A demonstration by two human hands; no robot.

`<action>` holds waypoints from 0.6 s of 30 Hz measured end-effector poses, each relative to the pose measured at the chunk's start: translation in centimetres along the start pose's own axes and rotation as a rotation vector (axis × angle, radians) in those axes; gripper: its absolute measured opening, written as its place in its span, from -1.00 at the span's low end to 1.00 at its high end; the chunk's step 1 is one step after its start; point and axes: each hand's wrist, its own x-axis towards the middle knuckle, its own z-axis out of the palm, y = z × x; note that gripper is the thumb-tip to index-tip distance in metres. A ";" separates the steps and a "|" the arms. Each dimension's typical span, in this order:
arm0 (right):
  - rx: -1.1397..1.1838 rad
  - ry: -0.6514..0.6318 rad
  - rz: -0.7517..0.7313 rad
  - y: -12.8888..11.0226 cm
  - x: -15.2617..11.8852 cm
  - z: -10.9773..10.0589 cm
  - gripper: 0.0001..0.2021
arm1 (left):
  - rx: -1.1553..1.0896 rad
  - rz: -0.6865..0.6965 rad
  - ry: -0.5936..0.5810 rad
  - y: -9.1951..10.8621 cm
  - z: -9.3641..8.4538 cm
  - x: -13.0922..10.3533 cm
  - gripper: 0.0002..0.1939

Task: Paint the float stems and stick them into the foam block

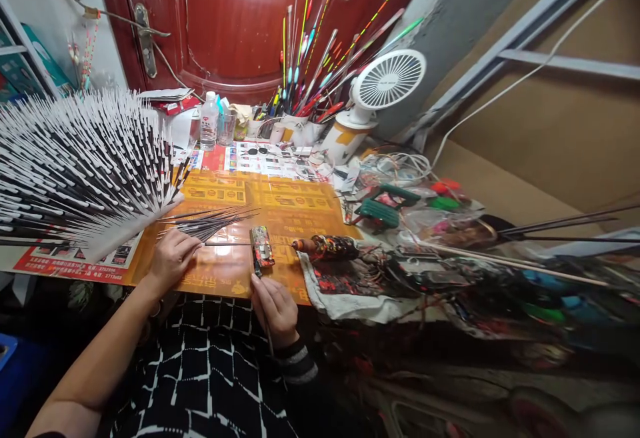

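Dark slim rod point(230, 245): above bench point(310, 211), axis 9-to-3 o'clock | left hand point(174, 258): pinching its 9-o'clock end | brown spindle point(306, 247): 3 o'clock | right hand point(276, 308): gripping thin tool point(271, 339), perhaps a brush; smeared block point(262, 247) at 12.

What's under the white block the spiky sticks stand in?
Along its near edge, a red-and-white printed sheet and orange table covering show. Whatever's directly beneath the white block is covered.
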 end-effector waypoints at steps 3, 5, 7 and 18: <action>-0.003 -0.005 0.010 -0.1 0.0 0.1 -0.38 | 0.010 0.008 0.003 0.0 0.0 0.0 -0.77; 0.001 -0.005 0.017 -0.1 0.0 0.1 -0.37 | 0.009 0.015 0.005 -0.1 0.0 0.0 -0.79; 0.005 -0.002 0.023 -0.1 0.1 0.2 -0.37 | 0.007 0.020 0.002 -0.1 0.0 0.0 -0.81; -0.024 -0.017 0.066 -0.3 0.0 0.3 -0.40 | -0.005 0.005 0.014 0.0 -0.1 0.2 -0.77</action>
